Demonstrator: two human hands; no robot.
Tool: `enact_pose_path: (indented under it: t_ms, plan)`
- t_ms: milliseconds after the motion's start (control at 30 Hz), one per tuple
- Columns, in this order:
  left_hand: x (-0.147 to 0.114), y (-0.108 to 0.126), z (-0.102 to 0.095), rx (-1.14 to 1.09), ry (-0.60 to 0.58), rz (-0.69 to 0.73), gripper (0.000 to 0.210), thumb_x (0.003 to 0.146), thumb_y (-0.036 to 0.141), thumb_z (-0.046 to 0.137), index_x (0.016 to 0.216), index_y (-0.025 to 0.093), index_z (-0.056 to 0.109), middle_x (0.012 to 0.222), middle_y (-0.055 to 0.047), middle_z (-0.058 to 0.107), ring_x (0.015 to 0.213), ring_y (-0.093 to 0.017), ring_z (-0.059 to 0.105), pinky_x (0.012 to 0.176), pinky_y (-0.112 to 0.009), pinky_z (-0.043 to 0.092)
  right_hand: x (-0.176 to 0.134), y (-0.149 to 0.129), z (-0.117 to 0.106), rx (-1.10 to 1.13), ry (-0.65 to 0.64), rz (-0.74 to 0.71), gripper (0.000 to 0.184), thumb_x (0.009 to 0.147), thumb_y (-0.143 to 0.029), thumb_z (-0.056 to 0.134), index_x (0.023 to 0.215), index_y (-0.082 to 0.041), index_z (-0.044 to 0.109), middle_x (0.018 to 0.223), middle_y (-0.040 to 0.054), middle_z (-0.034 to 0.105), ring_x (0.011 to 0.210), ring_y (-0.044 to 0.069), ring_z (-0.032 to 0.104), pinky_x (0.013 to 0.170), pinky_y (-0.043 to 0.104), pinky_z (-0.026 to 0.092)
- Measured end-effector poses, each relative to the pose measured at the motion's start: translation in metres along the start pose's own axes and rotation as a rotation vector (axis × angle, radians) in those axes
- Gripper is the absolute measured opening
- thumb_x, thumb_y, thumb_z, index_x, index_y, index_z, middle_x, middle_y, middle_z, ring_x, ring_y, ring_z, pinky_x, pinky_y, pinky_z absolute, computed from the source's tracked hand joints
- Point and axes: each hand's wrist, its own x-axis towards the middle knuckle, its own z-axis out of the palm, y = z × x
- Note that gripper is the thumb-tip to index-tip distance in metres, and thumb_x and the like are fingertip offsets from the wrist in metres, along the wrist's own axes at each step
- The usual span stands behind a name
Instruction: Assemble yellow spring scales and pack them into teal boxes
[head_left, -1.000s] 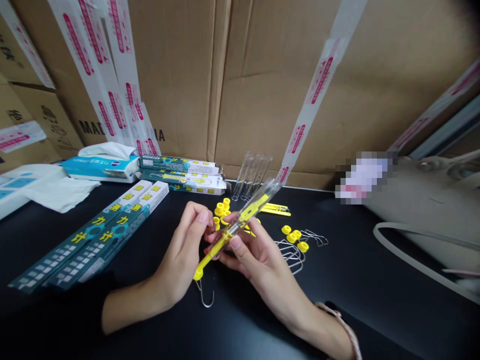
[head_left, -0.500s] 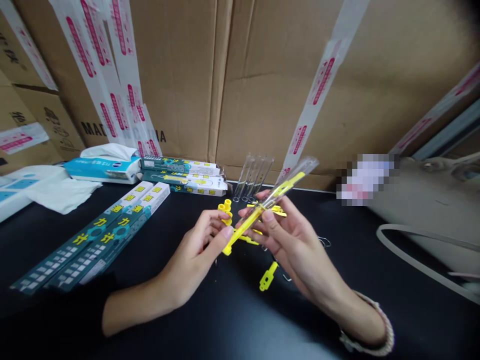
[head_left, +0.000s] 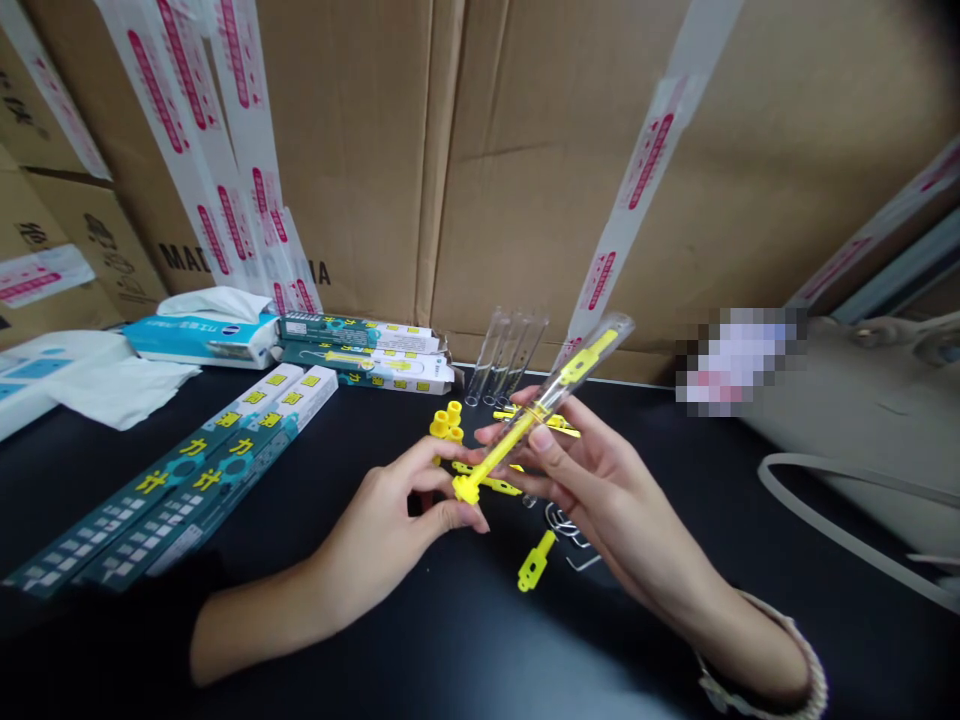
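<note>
My right hand (head_left: 581,455) is closed around a clear plastic tube (head_left: 619,328) of a spring scale, tilted up to the right. A yellow plastic rod (head_left: 501,450) runs inside the tube and sticks out of its lower end. My left hand (head_left: 401,510) pinches the rod's knobbed lower end between thumb and index finger. Yellow caps (head_left: 440,421) stand just behind the left fingers. More yellow flat pieces (head_left: 501,486) lie beneath the tube, partly hidden by my hands. One yellow piece (head_left: 534,565) and bent metal hooks (head_left: 564,524) lie below the right hand.
Several clear tubes (head_left: 491,350) stand upright before the cardboard wall (head_left: 360,150). Spring scale boxes lie at the left (head_left: 180,475) and the back (head_left: 390,375). Tissue packs (head_left: 199,340) are at the far left. A grey bag (head_left: 840,420) with a strap is at the right.
My left thumb has shifted from on top of the rod to below its knobbed end. My right hand has moved slightly right, showing more of the metal hooks.
</note>
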Motion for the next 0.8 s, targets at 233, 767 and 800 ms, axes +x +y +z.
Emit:
enact_pose_path:
  t_ms: [233, 767, 800]
  plan:
    - [0.000, 0.001, 0.002, -0.071, -0.002, -0.038, 0.047, 0.076, 0.034, 0.079, 0.114, 0.026, 0.052, 0.074, 0.001, 0.082, 0.090, -0.028, 0.074, 0.090, -0.039, 0.043, -0.004, 0.001, 0.009, -0.081, -0.041, 0.027, 0.028, 0.095, -0.041, 0.071, 0.117, -0.025, 0.063, 0.105, 0.0055, 0.080, 0.105, 0.023, 0.076, 0.093, 0.039, 0.062]
    - [-0.003, -0.006, 0.003, -0.099, -0.016, -0.065, 0.031, 0.083, 0.025, 0.072, 0.111, 0.026, 0.058, 0.073, 0.006, 0.079, 0.075, -0.021, 0.077, 0.080, -0.031, 0.052, -0.009, 0.010, 0.011, 0.004, -0.114, 0.115, 0.021, 0.096, -0.037, 0.070, 0.114, -0.027, 0.065, 0.103, 0.0018, 0.078, 0.094, 0.017, 0.077, 0.082, 0.028, 0.065]
    - [-0.003, -0.006, 0.004, -0.097, -0.018, -0.058, 0.029, 0.084, 0.025, 0.071, 0.110, 0.026, 0.058, 0.073, 0.006, 0.079, 0.074, -0.020, 0.076, 0.078, -0.030, 0.052, -0.009, 0.011, 0.011, 0.009, -0.113, 0.127, 0.022, 0.095, -0.037, 0.070, 0.113, -0.027, 0.065, 0.105, 0.0021, 0.077, 0.095, 0.018, 0.077, 0.082, 0.030, 0.066]
